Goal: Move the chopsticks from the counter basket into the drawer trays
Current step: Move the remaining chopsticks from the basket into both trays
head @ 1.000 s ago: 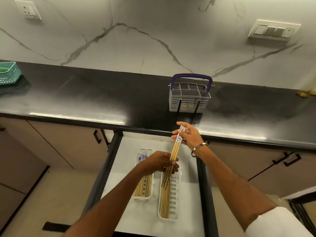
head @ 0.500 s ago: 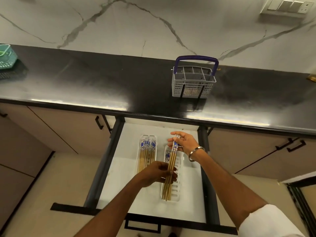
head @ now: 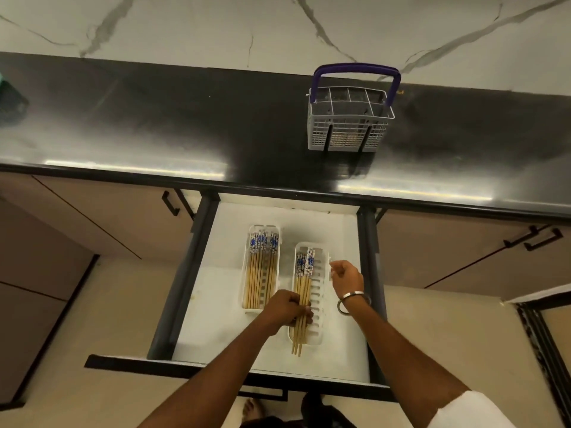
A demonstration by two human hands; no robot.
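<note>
Two white slotted trays lie side by side in the open drawer. The left tray holds a flat row of bamboo chopsticks with blue-and-white patterned tops; roughly eight can be made out, though the exact count is unclear. The right tray holds a smaller bundle of chopsticks, about four or five, whose plain tips stick out past the tray's near end.

The left hand has its fingers curled round the lower part of this bundle, gripping it as it lies in the right tray. The right hand hovers just beside the right tray's outer rim, fingers loosely bent and holding nothing; one metal bangle circles its wrist.

One grey cutlery basket with a purple handle stands on the black counter, divided into several compartments. Something pale shows through its front grid, too indistinct to identify. No writing or brand can be read anywhere. One teal object sits at the counter's far left edge.
</note>
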